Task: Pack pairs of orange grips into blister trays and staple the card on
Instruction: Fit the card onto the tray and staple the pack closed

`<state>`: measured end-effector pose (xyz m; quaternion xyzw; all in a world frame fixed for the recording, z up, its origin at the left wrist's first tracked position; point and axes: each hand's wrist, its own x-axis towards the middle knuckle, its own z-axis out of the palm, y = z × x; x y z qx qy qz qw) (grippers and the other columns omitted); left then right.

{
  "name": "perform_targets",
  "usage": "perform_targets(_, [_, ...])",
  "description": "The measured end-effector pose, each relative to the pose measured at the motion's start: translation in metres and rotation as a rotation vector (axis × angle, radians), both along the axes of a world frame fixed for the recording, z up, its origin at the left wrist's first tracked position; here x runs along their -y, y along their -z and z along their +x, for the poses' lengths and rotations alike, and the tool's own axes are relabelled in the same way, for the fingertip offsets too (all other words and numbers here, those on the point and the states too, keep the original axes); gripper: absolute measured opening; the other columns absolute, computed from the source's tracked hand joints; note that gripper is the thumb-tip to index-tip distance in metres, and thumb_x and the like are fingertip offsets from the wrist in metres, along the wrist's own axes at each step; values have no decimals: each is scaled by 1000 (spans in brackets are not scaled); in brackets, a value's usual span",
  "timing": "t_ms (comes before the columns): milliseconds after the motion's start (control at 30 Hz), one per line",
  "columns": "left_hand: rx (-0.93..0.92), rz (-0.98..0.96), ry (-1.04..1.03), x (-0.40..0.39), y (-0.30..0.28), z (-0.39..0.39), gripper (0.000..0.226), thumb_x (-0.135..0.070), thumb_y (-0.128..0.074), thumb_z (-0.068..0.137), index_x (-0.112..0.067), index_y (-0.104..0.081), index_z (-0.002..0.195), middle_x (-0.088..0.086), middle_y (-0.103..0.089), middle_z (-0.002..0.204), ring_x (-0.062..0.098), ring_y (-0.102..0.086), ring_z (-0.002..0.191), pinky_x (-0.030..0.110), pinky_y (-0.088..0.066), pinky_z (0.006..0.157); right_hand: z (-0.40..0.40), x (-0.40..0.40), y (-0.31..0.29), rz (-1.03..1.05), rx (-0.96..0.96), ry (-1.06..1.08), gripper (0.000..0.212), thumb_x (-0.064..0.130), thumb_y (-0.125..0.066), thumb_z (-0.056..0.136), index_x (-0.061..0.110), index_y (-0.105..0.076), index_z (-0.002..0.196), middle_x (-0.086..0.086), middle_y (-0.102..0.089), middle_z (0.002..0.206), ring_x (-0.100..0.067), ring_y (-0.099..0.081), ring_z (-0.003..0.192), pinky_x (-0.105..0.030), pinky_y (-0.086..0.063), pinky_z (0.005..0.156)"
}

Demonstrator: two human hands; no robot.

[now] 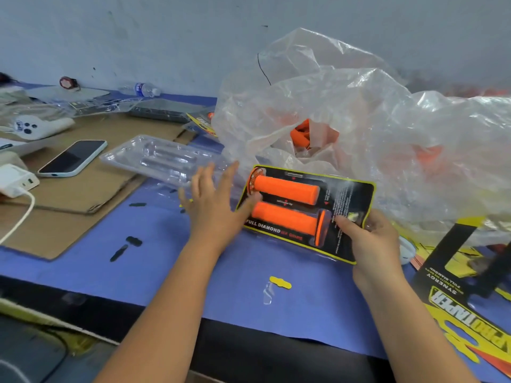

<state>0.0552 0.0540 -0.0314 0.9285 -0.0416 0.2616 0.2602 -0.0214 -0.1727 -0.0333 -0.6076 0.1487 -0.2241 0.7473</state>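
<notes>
A packed blister lies tilted on the blue table cover: two orange grips side by side on a black card with a yellow edge. My right hand holds the pack at its right end, thumb on top. Beside the pack's left edge my left hand is spread with straight fingers, its thumb touching the lower grip. Empty clear blister trays lie stacked just beyond my left hand. More loose orange grips show inside a big clear plastic bag behind the pack.
Printed yellow and black cards lie at the right. A phone, a white charger with cable and brown cardboard occupy the left. Small black and yellow punch-outs dot the cover. A water bottle lies by the wall.
</notes>
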Motion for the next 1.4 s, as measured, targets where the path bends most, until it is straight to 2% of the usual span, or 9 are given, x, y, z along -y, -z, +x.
perform_targets(200, [-186, -508, -304, -26, 0, 9, 55, -34, -60, 88, -21, -43, 139, 13, -33, 145, 33, -43, 124, 44, -36, 105, 2, 2, 3, 60, -7, 27, 22, 1, -67, 88, 22, -70, 92, 5, -75, 86, -22, -71, 84, -43, -62, 70])
perform_targets(400, [-19, -1059, -245, -23, -8, 7, 37, -20, -56, 90, -23, -45, 126, -2, -26, 132, -15, -51, 63, 20, -35, 58, 2, 4, 4, 54, -57, 24, 16, 11, -70, 88, 26, -68, 94, 3, -75, 91, -27, -73, 91, -52, -60, 69])
perform_targets(567, [76, -1566, -282, -30, -15, 8, 36, -9, -52, 90, -18, -45, 124, 7, -27, 140, 10, -53, 89, 33, -51, 81, 2, 6, 2, 70, -27, 12, 18, 9, -70, 88, 22, -68, 99, 6, -76, 89, -20, -73, 87, -37, -61, 63])
perform_targets(700, [158, -1884, -161, -36, -18, 8, 28, -16, -57, 93, -12, -49, 119, 1, -51, 105, 14, -61, 86, 22, -50, 65, 4, 10, 0, 69, -32, -12, 18, 5, -70, 86, 20, -68, 96, 1, -76, 88, -20, -74, 81, -35, -61, 63])
perform_targets(800, [163, -1592, 6, -24, -23, 0, 7, -20, -57, 91, -24, -59, 97, -4, -62, 89, 7, -56, 70, 22, -45, 57, 4, 10, -1, 53, -31, -27, 20, 3, -70, 86, 19, -68, 97, 0, -76, 89, -20, -73, 82, -35, -61, 65])
perform_targets(1100, [166, 138, 767, 15, -7, -21, 89, -60, -70, 66, -38, -34, 145, -12, -50, 137, 12, -46, 125, 37, -35, 107, 0, 16, -11, 189, -69, -131, 14, 1, -56, 93, 8, -67, 99, -5, -72, 78, -19, -69, 64, -33, -59, 55])
perform_targets(1200, [99, 324, 749, 22, -3, -20, 91, -58, -71, 67, -39, -32, 147, -10, -45, 146, 15, -41, 131, 39, -31, 109, -4, 19, -16, 238, -81, -171, 17, 0, -54, 92, 4, -67, 103, -5, -73, 75, -19, -69, 63, -29, -56, 52])
perform_targets(1333, [210, 293, 686, 23, -5, -18, 67, -11, -55, 77, -22, -48, 143, -1, -51, 143, 26, -50, 125, 43, -42, 102, -5, 17, -18, 474, 0, -315, 37, 17, -44, 97, -2, -62, 123, -20, -67, 116, -33, -64, 102, -49, -52, 95])
perform_targets(1400, [283, 218, 661, 22, -6, -18, 61, -6, -44, 80, -17, -52, 140, 5, -56, 137, 26, -52, 122, 40, -44, 100, -5, 18, -21, 547, 65, -369, 40, 32, -39, 99, 7, -64, 117, -17, -68, 111, -30, -68, 95, -40, -57, 83])
